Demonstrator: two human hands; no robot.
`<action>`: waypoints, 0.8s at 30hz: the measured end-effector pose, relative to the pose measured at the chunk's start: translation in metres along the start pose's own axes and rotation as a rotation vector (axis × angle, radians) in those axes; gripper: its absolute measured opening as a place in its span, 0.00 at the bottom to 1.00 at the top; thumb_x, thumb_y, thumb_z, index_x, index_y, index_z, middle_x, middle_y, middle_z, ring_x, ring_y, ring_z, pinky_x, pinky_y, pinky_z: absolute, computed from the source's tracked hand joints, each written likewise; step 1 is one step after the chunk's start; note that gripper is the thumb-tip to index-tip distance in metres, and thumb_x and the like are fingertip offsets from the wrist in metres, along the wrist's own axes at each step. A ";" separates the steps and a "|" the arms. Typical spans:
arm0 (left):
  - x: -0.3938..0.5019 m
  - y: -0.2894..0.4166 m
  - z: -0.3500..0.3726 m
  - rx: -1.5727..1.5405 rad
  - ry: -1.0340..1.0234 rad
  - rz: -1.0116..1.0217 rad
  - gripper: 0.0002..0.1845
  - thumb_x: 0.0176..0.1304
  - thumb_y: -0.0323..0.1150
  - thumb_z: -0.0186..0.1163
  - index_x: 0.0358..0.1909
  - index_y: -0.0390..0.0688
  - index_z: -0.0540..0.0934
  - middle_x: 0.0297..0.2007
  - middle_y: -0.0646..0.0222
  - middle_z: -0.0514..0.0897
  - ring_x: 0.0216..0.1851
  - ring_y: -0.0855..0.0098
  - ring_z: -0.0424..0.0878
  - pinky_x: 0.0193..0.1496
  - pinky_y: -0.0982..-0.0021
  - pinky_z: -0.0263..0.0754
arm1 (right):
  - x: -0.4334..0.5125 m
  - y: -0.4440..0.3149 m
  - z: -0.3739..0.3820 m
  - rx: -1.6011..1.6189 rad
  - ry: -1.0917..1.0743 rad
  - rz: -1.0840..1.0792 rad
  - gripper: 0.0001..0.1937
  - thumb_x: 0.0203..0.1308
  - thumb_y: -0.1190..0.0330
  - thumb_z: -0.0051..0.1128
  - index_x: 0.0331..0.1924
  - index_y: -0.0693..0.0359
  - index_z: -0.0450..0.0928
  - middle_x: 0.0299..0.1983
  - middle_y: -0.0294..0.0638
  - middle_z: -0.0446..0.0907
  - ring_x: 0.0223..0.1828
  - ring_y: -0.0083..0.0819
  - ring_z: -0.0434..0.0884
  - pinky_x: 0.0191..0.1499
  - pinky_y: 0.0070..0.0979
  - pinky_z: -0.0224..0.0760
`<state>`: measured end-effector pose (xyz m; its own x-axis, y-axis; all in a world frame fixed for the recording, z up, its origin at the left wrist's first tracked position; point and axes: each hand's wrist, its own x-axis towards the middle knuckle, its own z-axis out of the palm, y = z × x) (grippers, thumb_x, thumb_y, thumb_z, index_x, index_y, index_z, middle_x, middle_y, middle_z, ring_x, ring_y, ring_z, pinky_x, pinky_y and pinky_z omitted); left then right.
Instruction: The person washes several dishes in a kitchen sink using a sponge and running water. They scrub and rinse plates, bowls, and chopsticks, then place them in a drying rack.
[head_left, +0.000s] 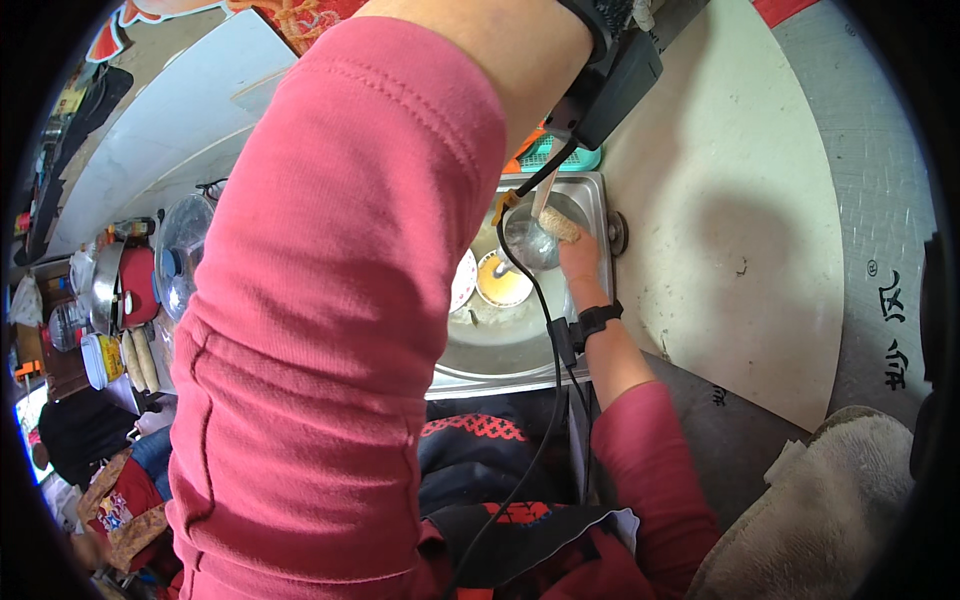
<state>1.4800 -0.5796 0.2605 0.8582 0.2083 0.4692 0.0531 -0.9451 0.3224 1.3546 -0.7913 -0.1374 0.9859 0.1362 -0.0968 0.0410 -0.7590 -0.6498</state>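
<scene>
My right hand (581, 255) reaches into a stainless steel sink (487, 367) and grips a tan scrubber (559, 223), which looks like loofah. The scrubber rests against a rounded metal utensil (531, 240). A pale, wood-like handle (546, 187) rises beside it; whether the two are joined I cannot tell. Below stands a small bowl (504, 289) with yellowish contents, beside a partly hidden white patterned bowl (463, 281). My left arm is raised close to the camera, its pink sleeve (337, 300) covering much of the view. The left hand is beyond the top edge.
A teal plastic basket (574, 160) lies behind the sink. To the right is a pale board (742, 225). On the left are a clear lid (184, 251), a red pot (139, 285) and a plastic tub (101, 360). A person in red (127, 502) is at lower left.
</scene>
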 end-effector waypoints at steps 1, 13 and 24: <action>0.001 0.000 0.002 0.000 -0.032 0.002 0.19 0.62 0.46 0.51 0.42 0.41 0.81 0.40 0.57 0.82 0.45 0.60 0.79 0.48 0.66 0.73 | 0.002 -0.001 -0.002 -0.015 -0.072 0.065 0.15 0.47 0.75 0.49 0.42 0.61 0.78 0.35 0.53 0.80 0.39 0.51 0.79 0.43 0.38 0.72; -0.352 -0.109 0.181 -0.825 -0.158 -0.824 0.33 0.57 0.45 0.59 0.58 0.33 0.66 0.54 0.48 0.72 0.56 0.58 0.71 0.57 0.64 0.65 | 0.017 0.027 0.008 0.375 -0.026 0.110 0.13 0.46 0.75 0.50 0.39 0.62 0.79 0.32 0.49 0.81 0.37 0.42 0.81 0.42 0.32 0.71; -0.427 -0.057 0.191 -0.742 0.013 -0.730 0.16 0.46 0.38 0.68 0.31 0.36 0.79 0.50 0.52 0.74 0.46 0.53 0.76 0.49 0.61 0.70 | 0.003 0.029 0.020 0.534 -0.349 0.455 0.11 0.58 0.69 0.52 0.45 0.56 0.72 0.35 0.38 0.76 0.29 0.28 0.77 0.21 0.23 0.68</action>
<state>1.2083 -0.6624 -0.1153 0.7376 0.6743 -0.0355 0.2259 -0.1969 0.9541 1.3556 -0.8002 -0.1722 0.7758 0.1443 -0.6143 -0.5255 -0.3913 -0.7555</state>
